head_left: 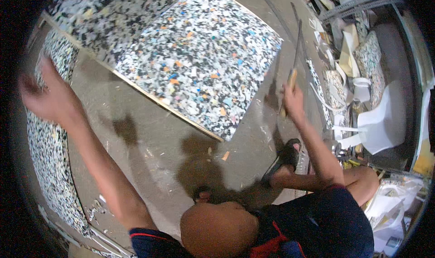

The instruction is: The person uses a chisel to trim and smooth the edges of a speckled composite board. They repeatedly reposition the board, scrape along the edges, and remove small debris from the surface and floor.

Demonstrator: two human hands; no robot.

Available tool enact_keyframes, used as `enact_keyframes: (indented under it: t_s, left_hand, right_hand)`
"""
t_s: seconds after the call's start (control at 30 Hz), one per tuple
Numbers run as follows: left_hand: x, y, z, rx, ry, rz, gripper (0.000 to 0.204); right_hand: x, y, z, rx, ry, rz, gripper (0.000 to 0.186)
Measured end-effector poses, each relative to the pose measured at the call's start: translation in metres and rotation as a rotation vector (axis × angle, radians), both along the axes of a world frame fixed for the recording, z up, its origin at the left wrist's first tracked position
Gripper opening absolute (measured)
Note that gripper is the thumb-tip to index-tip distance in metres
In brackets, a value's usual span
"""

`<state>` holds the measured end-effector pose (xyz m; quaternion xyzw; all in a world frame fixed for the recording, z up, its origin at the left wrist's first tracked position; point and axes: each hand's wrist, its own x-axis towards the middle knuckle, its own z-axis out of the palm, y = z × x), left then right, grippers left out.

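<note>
My right hand (293,102) is closed around the wooden handle of a long thin-bladed knife (297,47), its dark blade pointing away from me. The knife stands just right of a speckled foam sheet (204,58), made of white, black and coloured bits, and does not appear to touch it. On the far left, my left hand (43,97) is raised with its fingers apart, somewhat blurred by motion. Behind it in the picture runs a long, curved speckled foam strip (52,176); I cannot tell whether the hand touches it.
A pale wooden strip (149,95) runs along the sheet's near left edge. Darker foam (108,22) lies at the back left. Foam and white sheet offcuts (380,126) are heaped at the right. My sandalled foot (285,160) rests on the grey floor (149,140) among small scraps.
</note>
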<state>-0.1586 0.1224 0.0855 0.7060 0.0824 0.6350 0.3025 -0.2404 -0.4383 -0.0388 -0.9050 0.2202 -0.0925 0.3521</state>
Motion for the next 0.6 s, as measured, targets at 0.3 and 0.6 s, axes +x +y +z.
enact_keyframes:
  t_s: [0.3,0.6]
  left_hand:
    - [-0.211,-0.212,-0.203,-1.135,0.833,-0.717,0.071]
    - [-0.103,-0.231,-0.162,-0.880,0.853,-0.428,0.075]
  right_hand:
    - [0.236,-0.068,0.003,-0.335,-0.005,0.142,0.058]
    - [0.226,-0.096,-0.031,-0.508,0.013,0.289,0.054]
